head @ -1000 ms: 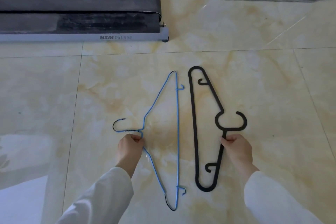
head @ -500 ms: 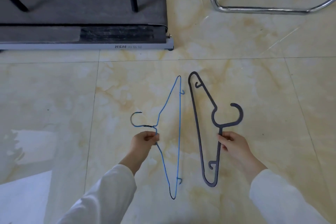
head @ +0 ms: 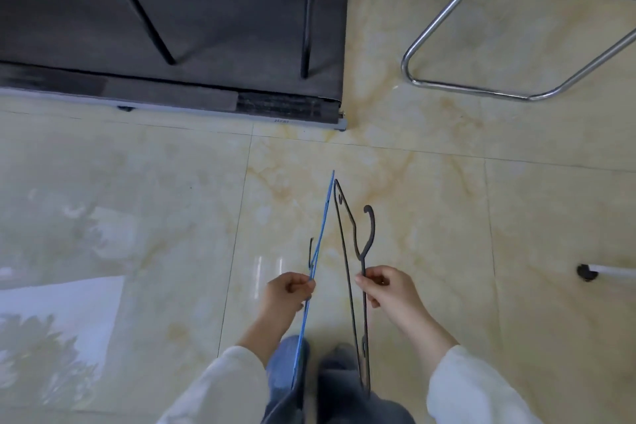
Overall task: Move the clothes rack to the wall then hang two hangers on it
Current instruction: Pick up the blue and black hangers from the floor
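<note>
My left hand pinches a thin blue wire hanger near its neck. My right hand grips a black plastic hanger just below its hook. Both hangers are lifted off the floor, seen almost edge-on, their far tips nearly touching above the tiles. Black metal legs stand on a dark platform at the upper left; whether they belong to the clothes rack I cannot tell.
A dark treadmill-like platform with a grey edge fills the upper left. A chrome tube chair base sits at the upper right. A small black caster on a white bar is at the right edge. Glossy cream floor tiles lie underfoot.
Both hangers have gone from lying flat on the floor to being held up in the air, turned edge-on. The view has risen and pulled back, showing my legs below.
</note>
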